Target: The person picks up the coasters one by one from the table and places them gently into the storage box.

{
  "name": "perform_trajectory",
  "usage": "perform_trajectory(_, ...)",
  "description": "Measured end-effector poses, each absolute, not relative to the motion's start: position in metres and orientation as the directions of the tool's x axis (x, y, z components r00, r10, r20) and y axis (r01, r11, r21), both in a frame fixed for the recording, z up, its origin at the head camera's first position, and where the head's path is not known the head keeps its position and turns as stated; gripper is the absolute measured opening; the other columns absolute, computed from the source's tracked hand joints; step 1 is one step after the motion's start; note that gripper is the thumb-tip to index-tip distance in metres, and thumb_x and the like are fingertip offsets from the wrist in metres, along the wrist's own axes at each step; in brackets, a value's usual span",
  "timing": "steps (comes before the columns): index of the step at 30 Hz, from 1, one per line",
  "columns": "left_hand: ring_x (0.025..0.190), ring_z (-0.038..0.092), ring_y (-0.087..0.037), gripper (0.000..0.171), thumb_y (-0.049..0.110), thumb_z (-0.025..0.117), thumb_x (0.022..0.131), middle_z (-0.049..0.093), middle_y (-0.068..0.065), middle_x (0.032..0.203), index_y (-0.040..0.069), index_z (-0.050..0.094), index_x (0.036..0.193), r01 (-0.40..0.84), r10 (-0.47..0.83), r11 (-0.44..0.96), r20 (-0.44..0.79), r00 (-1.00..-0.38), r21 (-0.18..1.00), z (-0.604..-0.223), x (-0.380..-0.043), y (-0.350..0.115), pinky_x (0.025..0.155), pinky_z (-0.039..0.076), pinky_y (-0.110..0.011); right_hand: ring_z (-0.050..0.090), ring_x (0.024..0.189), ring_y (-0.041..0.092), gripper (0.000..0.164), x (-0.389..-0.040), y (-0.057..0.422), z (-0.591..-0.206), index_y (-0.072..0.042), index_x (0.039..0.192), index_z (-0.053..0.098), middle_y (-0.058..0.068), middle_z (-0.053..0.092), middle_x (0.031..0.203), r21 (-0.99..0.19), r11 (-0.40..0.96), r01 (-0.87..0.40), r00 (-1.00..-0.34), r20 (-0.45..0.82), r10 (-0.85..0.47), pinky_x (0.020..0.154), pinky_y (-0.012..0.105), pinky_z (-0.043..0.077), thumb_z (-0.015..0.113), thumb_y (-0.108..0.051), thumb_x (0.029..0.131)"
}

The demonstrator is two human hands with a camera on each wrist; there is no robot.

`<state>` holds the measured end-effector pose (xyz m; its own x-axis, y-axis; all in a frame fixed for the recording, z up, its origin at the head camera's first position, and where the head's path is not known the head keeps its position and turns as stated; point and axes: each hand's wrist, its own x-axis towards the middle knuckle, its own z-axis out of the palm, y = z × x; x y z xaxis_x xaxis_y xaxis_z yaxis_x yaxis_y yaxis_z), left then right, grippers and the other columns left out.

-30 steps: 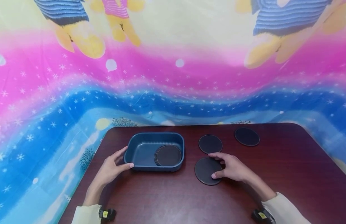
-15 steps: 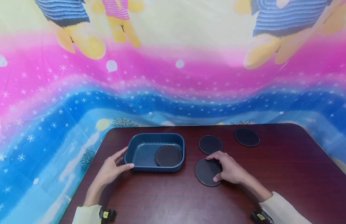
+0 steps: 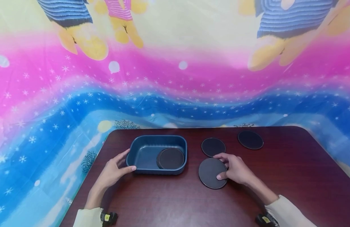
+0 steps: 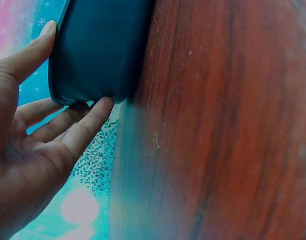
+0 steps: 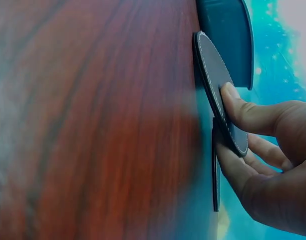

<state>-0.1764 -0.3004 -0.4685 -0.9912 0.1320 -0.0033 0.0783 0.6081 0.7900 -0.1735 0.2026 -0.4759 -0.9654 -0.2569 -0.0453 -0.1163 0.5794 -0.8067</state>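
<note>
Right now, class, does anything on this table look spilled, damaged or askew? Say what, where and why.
One dark disc sits tilted, its edge off the table, but the right hand pinches it, which likely explains that. The stacked discs in the blue container overlap slightly unevenly. No spill or damage shows.

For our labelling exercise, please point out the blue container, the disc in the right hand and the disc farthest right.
Blue container (image 3: 145, 155), head view: bare inner floor.
Held disc (image 3: 209, 173), head view: middle of its upper face.
Farthest-right disc (image 3: 250, 140), head view: middle of its upper face.
</note>
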Motion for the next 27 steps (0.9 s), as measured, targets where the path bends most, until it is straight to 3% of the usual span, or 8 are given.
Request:
perform_trajectory(8, 0.149, 0.052, -0.047, 0.092, 0.041, 0.084, 0.094, 0.047, -0.024, 0.166, 0.017, 0.037, 0.169, 0.074, 0.129, 0.613, -0.007, -0.992, 0.786, -0.468, -0.176, -0.300, 0.107, 0.058, -0.056, 0.081, 0.096, 0.026, 0.067, -0.173, 0.210, -0.475, 0.003, 0.146, 0.061, 0.027, 0.073, 0.125, -0.913, 0.405, -0.041, -0.939, -0.103, -0.328, 0.074, 0.033, 0.067, 0.084, 0.012, 0.084)
perform_trajectory(15, 0.149, 0.052, -0.047, 0.092, 0.040, 0.084, 0.094, 0.048, -0.024, 0.165, 0.016, 0.037, 0.169, 0.076, 0.131, 0.606, -0.006, -0.991, 0.792, -0.468, -0.176, -0.301, 0.107, 0.058, -0.056, 0.080, 0.102, 0.031, 0.066, -0.175, 0.218, -0.475, 0.007, 0.152, 0.053, 0.031, 0.068, 0.130, -0.956, 0.292, 0.031, -0.918, -0.143, -0.371, 0.080, 0.036, 0.068, 0.079, 0.008, 0.091)
perform_trajectory(27, 0.148, 0.052, -0.047, 0.092, 0.040, 0.085, 0.094, 0.049, -0.025, 0.164, 0.016, 0.037, 0.169, 0.078, 0.131, 0.608, -0.003, -0.991, 0.790, -0.469, -0.176, -0.301, 0.107, 0.058, -0.056, 0.078, 0.101, 0.021, 0.071, -0.177, 0.228, -0.477, 0.006, 0.159, 0.044, 0.025, 0.070, 0.129, -0.973, 0.204, 0.111, -0.919, -0.179, -0.352, 0.084, 0.031, 0.066, 0.077, -0.004, 0.097)
